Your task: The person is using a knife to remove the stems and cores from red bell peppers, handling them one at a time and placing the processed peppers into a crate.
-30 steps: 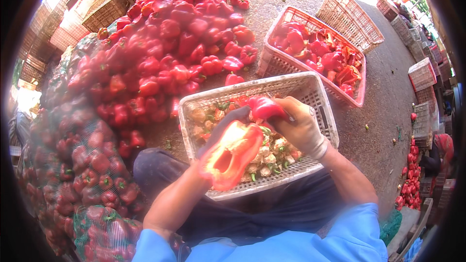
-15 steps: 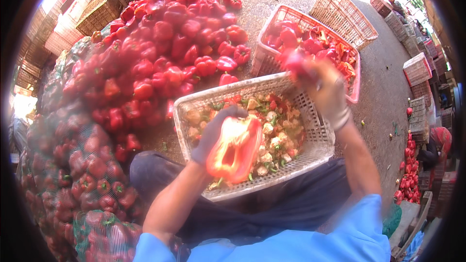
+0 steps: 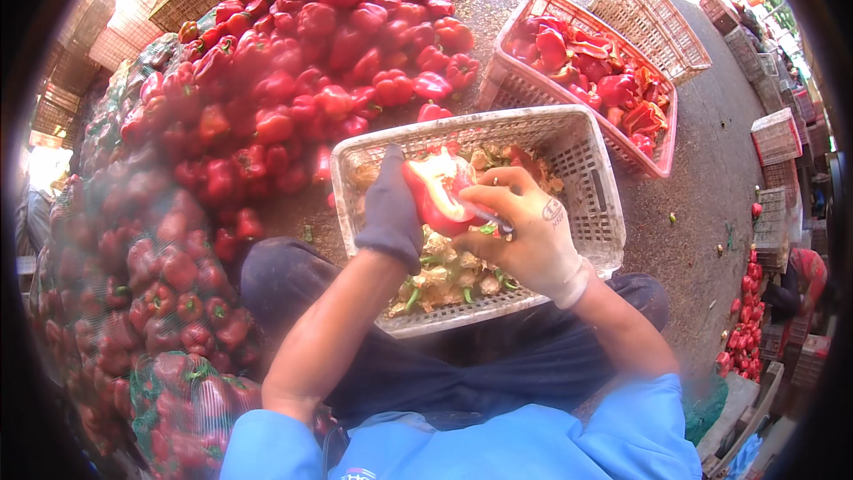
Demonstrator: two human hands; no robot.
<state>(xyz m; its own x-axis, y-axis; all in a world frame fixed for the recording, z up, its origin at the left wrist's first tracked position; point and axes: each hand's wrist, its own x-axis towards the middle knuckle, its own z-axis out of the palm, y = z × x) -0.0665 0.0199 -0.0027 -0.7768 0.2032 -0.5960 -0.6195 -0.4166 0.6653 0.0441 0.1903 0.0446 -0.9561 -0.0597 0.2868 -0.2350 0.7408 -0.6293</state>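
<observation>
While both hands [image 3: 391, 213] grip one pepper [image 3: 435, 191] — two crates [image 3: 586, 160].

Pepper heap [image 3: 293, 62]: red, far left on ground.
Pink crate [image 3: 582, 71]: far right, holds cut red peppers.
Empty crates [image 3: 662, 22]: further right.

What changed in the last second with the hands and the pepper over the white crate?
The right hand swung out toward the pink crate, then came back and now works a small blade at the cut red pepper. The left hand kept its grip, lifting the pepper slightly. The white crate and pepper pile stayed put.
</observation>
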